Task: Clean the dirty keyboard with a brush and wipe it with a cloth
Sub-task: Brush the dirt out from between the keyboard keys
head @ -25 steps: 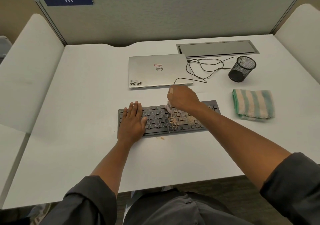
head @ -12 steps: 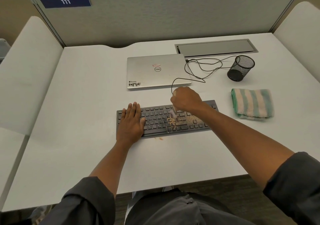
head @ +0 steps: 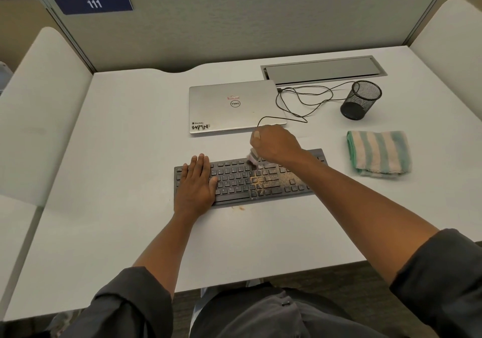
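Here the right hand [head: 276, 143] grips a brush [head: 252, 158] on the gritty keyboard [head: 247, 181]; the left hand [head: 194, 185] lies flat at its nine o'clock end; the cloth [head: 378, 152] sits at three o'clock.

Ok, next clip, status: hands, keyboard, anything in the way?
Left hand flat on the dark grey keyboard, steadying. Right hand grips small pale brush on the upper keys. Tan crumbs remain mid-board. Striped green-and-cream cloth unused; nothing obstructing.
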{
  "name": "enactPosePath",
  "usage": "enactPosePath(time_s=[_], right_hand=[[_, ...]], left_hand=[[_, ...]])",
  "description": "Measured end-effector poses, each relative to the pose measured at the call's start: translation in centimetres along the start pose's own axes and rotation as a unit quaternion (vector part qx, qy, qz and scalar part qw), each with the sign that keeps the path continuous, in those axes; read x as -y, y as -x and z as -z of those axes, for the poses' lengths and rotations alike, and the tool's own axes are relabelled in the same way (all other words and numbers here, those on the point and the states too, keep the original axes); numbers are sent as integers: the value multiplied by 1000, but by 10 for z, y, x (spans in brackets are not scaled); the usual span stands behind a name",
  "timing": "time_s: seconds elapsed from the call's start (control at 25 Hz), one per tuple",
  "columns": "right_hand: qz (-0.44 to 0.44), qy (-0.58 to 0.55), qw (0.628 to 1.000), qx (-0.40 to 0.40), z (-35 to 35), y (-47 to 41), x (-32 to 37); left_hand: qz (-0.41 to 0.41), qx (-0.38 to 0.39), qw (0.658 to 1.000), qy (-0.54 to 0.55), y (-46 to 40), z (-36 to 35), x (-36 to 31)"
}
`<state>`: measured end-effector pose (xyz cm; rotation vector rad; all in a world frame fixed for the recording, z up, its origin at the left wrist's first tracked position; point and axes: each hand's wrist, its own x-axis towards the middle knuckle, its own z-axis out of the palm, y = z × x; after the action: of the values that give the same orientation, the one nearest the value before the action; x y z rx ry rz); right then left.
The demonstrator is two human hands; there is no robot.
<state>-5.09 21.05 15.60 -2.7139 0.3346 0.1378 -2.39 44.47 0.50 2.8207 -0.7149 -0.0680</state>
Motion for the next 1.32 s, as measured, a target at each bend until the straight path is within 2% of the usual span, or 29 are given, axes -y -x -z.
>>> enactPosePath(time_s=[0.2, 0.44, 0.6, 0.76, 0.92, 1.12, 1.32], right_hand=[[-16, 24, 998, 52, -8, 3, -1], [9, -7, 999, 31, -13, 9, 4], [-2, 25, 999, 41, -13, 11, 3], [10, -16, 999, 27, -14, 11, 6], [-5, -2, 998, 58, -18, 11, 9], [30, -49, 998, 33, -16, 16, 8], [20, -3, 998, 64, -18, 16, 8]], left_hand=[[2, 1, 1000, -2, 0, 1, -1], [3, -4, 1000, -5, 0, 0, -1], [2, -6, 1000, -7, 0, -1, -1], [2, -6, 1000, -6, 0, 0, -1], [-1, -11, 1000, -3, 1, 0, -1], [-2, -14, 1000, 2, 1, 0, -1], [-2, -11, 1000, 5, 1, -1, -1]])
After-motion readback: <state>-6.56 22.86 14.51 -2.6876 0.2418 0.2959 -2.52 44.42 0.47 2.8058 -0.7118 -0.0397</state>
